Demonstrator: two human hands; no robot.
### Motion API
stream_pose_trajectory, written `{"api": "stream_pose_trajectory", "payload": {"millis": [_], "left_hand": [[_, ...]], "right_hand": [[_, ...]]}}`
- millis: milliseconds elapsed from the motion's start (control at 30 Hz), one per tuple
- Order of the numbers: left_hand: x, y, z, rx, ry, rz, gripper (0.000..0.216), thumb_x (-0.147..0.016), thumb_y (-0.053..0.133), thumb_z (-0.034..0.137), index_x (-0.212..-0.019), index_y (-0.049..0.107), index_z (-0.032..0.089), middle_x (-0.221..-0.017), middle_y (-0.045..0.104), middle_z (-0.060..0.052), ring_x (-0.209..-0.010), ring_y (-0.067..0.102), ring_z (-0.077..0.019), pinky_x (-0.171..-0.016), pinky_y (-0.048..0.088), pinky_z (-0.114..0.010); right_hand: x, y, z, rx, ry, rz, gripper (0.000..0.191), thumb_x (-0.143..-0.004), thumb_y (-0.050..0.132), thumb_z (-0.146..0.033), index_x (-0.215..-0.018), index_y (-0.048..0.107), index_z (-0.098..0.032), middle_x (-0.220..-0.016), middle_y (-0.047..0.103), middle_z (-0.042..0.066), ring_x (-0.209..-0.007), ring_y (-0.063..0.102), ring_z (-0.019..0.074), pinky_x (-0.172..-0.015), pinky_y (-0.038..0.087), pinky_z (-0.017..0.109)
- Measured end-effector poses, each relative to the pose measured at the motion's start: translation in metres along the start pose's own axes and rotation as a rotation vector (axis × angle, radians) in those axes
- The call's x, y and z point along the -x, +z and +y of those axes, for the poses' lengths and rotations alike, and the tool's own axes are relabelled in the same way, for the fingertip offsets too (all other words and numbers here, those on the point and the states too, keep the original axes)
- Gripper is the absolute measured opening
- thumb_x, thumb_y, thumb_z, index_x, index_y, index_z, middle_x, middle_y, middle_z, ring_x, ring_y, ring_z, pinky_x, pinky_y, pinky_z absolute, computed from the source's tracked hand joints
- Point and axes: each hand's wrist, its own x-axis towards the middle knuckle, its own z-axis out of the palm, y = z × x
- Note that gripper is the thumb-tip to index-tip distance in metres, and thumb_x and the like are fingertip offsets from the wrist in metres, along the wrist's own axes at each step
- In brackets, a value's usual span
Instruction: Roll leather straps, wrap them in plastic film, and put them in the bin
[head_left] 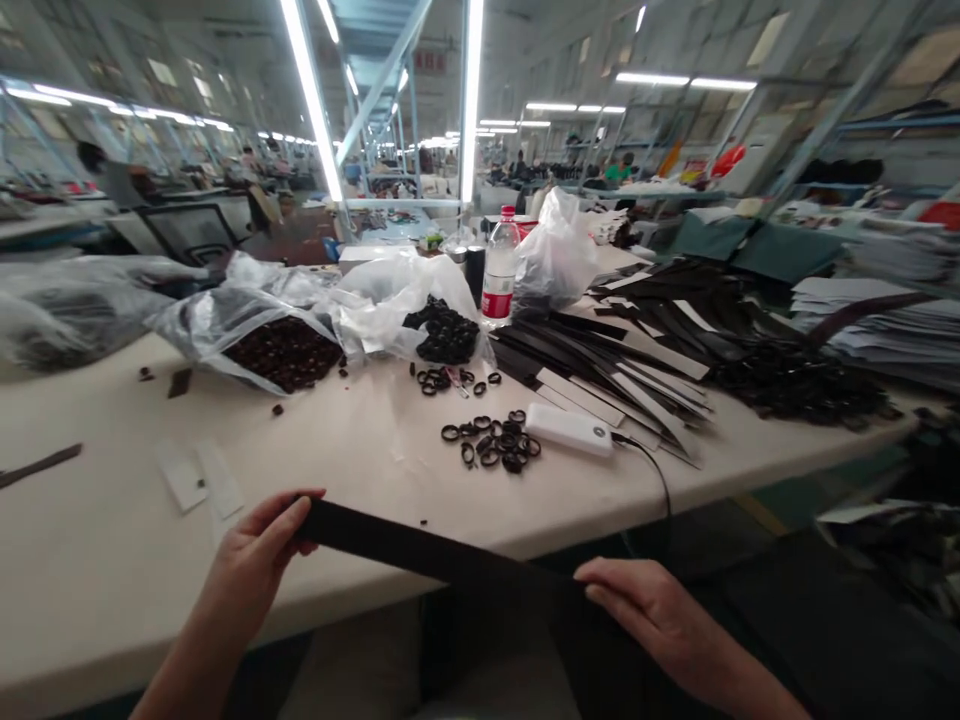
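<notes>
A long black strip (pixel 420 545) stretches between my two hands, over the near edge of the table. Its left end is pinched between the thumb and fingers of my left hand (pixel 262 545). My right hand (pixel 652 610) grips the other end, lower and in front of the table edge. Small black loops (pixel 491 440) lie in a loose group beyond the strip, beside a white power bank (pixel 568 430) with a black cable. More black strips (pixel 600 370) are fanned out in a pile at the right.
A plastic bag (pixel 202 325) spills small dark brown pieces (pixel 285 355). Another bag (pixel 375 300) holds black loops (pixel 442 330). A bottle with a red cap (pixel 500 265) stands behind them. White strips (pixel 180 478) lie on the pale table (pixel 97 570) at left. People are in the background.
</notes>
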Motion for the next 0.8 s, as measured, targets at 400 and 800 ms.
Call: {"api": "stream_pose_trajectory", "payload": {"millis": [400,800], "left_hand": [[0.032,0.049,-0.045,0.091,-0.149,-0.272,0.054,-0.060,0.088,0.044,-0.102,0.067,0.017,-0.072,0.069,0.001,-0.052,0.062,-0.0084,-0.051,0.052,-0.017],[0.043,0.057,-0.051,0.057,-0.125,-0.352,0.036,-0.071,0.082,0.038,-0.097,0.065,0.018,-0.080,0.068,0.002,-0.066,0.063,-0.0084,-0.058,0.054,-0.017]], "right_hand": [[-0.066,0.059,-0.059,0.193,-0.348,0.243,0.047,-0.095,0.057,-0.043,-0.136,0.051,-0.021,-0.133,0.062,0.010,-0.123,0.059,0.0238,-0.110,0.043,0.052],[-0.090,0.110,-0.075,-0.165,-0.335,0.365,0.039,-0.087,0.069,-0.043,-0.115,0.066,-0.017,-0.103,0.072,0.008,-0.095,0.067,0.0192,-0.085,0.056,0.033]]}}
